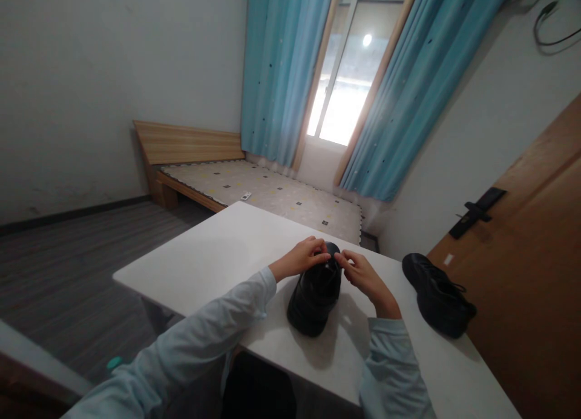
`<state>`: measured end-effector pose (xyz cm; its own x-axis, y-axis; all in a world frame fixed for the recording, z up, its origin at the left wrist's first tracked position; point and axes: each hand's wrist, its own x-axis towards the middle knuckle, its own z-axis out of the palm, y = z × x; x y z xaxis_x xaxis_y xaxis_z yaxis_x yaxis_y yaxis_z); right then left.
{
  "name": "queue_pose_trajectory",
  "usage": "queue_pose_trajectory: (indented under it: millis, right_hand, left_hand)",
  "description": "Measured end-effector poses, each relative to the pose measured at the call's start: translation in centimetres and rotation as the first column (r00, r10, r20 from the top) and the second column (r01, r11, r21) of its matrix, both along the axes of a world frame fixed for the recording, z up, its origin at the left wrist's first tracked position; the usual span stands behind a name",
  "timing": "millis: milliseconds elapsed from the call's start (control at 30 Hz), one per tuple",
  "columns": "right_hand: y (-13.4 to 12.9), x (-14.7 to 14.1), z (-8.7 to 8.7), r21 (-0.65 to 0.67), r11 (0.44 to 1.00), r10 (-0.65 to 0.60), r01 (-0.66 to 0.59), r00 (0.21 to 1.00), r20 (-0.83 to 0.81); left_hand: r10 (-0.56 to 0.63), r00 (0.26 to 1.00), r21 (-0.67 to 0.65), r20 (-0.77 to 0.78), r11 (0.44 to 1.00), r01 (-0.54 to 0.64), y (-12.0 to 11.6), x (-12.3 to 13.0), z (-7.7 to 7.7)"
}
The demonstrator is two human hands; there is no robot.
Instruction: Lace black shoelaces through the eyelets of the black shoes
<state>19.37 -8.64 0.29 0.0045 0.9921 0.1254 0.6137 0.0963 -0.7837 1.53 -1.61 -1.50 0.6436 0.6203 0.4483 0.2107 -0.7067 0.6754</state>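
Note:
A black lace-up shoe (313,301) stands on the white table (204,249) in front of me, its heel end toward me and its toe pointing away. My left hand (305,257) is at the shoe's upper left side, thumb and fingers pinched together near the laces. On the other side, my right hand (363,275) also pinches close to the lace area. The laces are dark against the dark shoe, so what lies between the fingertips is too small to make out. A second black shoe (438,298) with laces lies at the table's right edge.
Beyond the table is a bed (281,192) with a patterned mattress and a small white object (246,196) on it. A wooden door (521,255) with a black handle stands at the right. Blue curtains (285,74) flank the window.

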Motion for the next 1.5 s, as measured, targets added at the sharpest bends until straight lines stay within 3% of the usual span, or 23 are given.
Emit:
queue_pose_trajectory:
  millis: [200, 333, 500, 633, 1000, 1233, 1367, 1500]
  right_hand:
    - [0.0, -0.5, 0.2, -0.03, 0.996, -0.088, 0.084, 0.983, -0.164]
    - [-0.1, -0.3, 0.2, -0.091, 0.982, -0.187, 0.166, 0.926, -0.329]
    - [-0.1, 0.1, 0.0, -0.098, 0.969, -0.247, 0.227, 0.874, -0.418]
    - [-0.1, 0.3, -0.3, -0.1, 0.965, -0.26, 0.241, 0.862, -0.435]
    - [-0.1, 0.7, -1.0, -0.124, 0.951, -0.31, 0.284, 0.864, -0.398]
    - [-0.3, 0.7, -0.9, -0.165, 0.955, -0.291, 0.246, 0.884, -0.365]
    - [-0.5, 0.6, -0.8, -0.193, 0.955, -0.281, 0.226, 0.898, -0.339]
    - [-0.6, 0.5, -0.5, -0.215, 0.949, -0.291, 0.229, 0.898, -0.33]
  left_hand:
    - [0.055, 0.998, -0.082, 0.022, 0.995, -0.053, -0.2, 0.0, 0.4]
    - [0.046, 0.998, -0.224, 0.053, 0.974, -0.033, -0.2, -0.2, 0.3]
    - [0.002, 0.99, -0.492, 0.139, 0.868, 0.067, 0.3, -0.3, -0.4]
    - [0.016, 0.977, -0.611, 0.213, 0.782, 0.12, 0.4, -0.4, -0.4]
    - [0.121, 0.976, -0.747, 0.181, 0.662, 0.057, 0.7, -0.4, -0.8]
    - [0.092, 0.988, -0.813, 0.126, 0.58, 0.05, 1.0, -0.9, -1.2]
    - [0.062, 0.992, -0.824, 0.106, 0.565, 0.053, 1.4, -1.1, -1.5]
    - [0.05, 0.994, -0.806, 0.096, 0.59, 0.048, 1.5, -1.0, -1.5]
